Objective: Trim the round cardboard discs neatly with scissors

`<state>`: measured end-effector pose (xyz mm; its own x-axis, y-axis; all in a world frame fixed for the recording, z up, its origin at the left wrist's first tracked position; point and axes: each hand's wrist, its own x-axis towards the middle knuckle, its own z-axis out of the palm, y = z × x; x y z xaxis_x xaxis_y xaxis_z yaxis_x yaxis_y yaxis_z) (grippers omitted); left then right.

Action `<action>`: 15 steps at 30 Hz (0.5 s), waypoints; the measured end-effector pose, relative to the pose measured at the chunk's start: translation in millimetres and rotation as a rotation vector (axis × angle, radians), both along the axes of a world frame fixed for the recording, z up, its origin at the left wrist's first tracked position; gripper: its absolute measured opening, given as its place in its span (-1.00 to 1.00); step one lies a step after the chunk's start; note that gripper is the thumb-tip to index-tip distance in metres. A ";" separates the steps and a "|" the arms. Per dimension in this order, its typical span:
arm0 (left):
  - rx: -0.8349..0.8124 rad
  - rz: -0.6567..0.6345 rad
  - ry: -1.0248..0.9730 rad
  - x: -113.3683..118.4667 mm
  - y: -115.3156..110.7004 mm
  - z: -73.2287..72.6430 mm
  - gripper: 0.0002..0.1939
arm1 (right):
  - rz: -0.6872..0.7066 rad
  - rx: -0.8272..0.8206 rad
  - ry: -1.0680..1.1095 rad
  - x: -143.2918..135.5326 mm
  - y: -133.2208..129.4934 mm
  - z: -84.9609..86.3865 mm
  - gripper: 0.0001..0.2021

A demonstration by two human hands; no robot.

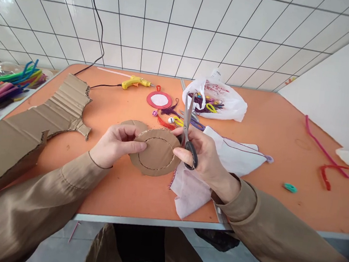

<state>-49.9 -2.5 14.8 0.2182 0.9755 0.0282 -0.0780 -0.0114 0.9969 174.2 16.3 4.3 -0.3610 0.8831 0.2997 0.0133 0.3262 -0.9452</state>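
left hand [114, 144] pinches left edge of cardboard disc [156, 152], held just above orange table [118, 183]. right hand [205, 155] clamped on scissors [188, 132], blades pointing up, touching disc's right edge. white cloth [221, 161] beneath right hand.

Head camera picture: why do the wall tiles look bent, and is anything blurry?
Head view: a wide lens bows the tile lines and table edge; corners darken; glare whitens the upper-left tiles; the cardboard disc, scissors, left hand and right hand are sharp.
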 end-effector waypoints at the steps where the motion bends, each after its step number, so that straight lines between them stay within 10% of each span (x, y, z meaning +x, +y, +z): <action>1: 0.012 -0.002 -0.005 0.3 0.0 -0.6 -0.81 | 0.002 -0.001 -0.002 -0.1 -0.3 0.0 -0.75; 15: -0.051 -0.031 -0.013 -0.2 1.6 -4.3 -0.81 | 0.017 -0.090 0.104 1.9 2.9 -3.2 -0.81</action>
